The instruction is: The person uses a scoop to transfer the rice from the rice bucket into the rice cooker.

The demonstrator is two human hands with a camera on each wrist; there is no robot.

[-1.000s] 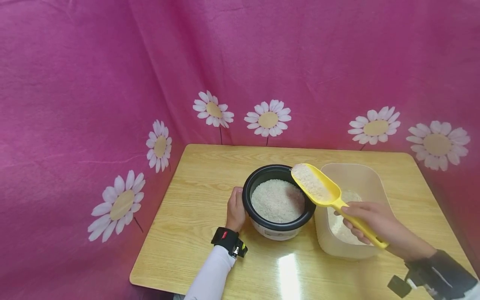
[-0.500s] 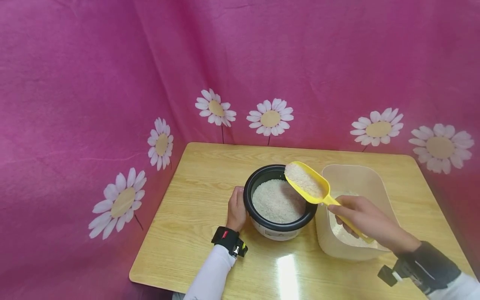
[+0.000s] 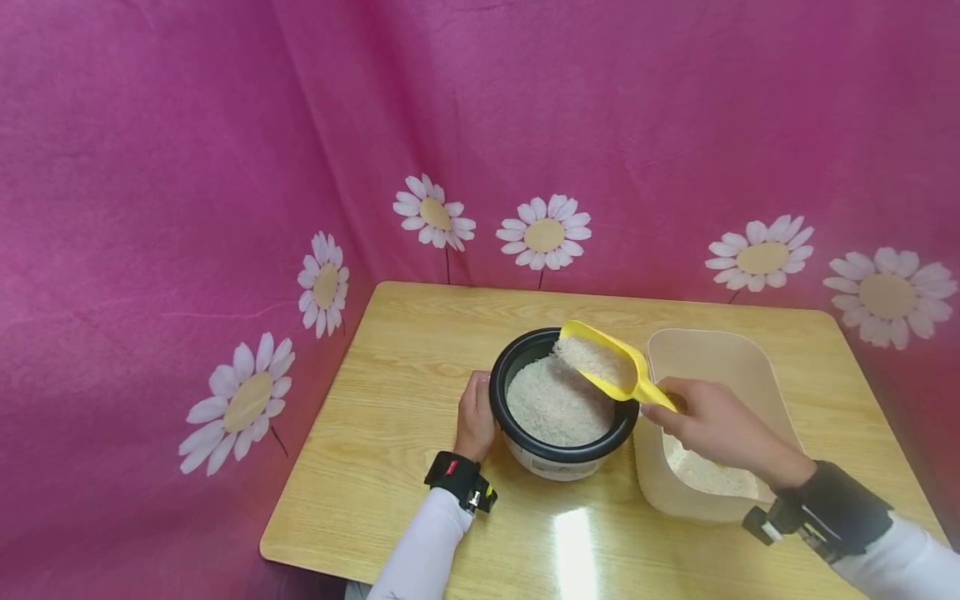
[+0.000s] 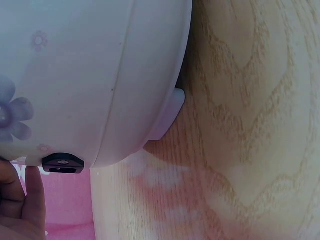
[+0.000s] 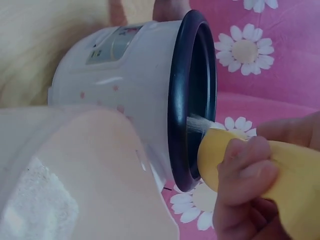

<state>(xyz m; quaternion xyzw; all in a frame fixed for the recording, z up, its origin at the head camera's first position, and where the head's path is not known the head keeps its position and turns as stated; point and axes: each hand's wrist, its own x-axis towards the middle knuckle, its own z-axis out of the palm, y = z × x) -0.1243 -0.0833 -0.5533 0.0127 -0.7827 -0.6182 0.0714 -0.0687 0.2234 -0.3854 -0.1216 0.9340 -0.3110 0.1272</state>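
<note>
A white rice cooker (image 3: 555, 469) with a black rim stands on the table, uncovered, and white rice (image 3: 557, 408) lies in it. My left hand (image 3: 475, 421) rests against the cooker's left side; its fingers (image 4: 34, 195) touch the wall near a black socket in the left wrist view. My right hand (image 3: 712, 425) grips the handle of a yellow scoop (image 3: 642, 383). Tilted over the cooker's rim, the scoop still carries rice, and a stream of grains (image 5: 199, 123) falls from its lip into the cooker in the right wrist view.
Close to the cooker's right side stands a beige bin (image 3: 716, 354) with more rice (image 3: 697, 471) at its bottom, under my right forearm. The wooden table (image 3: 405, 358) ends at a pink curtain (image 3: 622, 125) printed with daisies, at the back and sides.
The right hand has carried the scoop leftward over the cooker and tipped it, and rice has begun to pour. The left hand keeps its place on the cooker.
</note>
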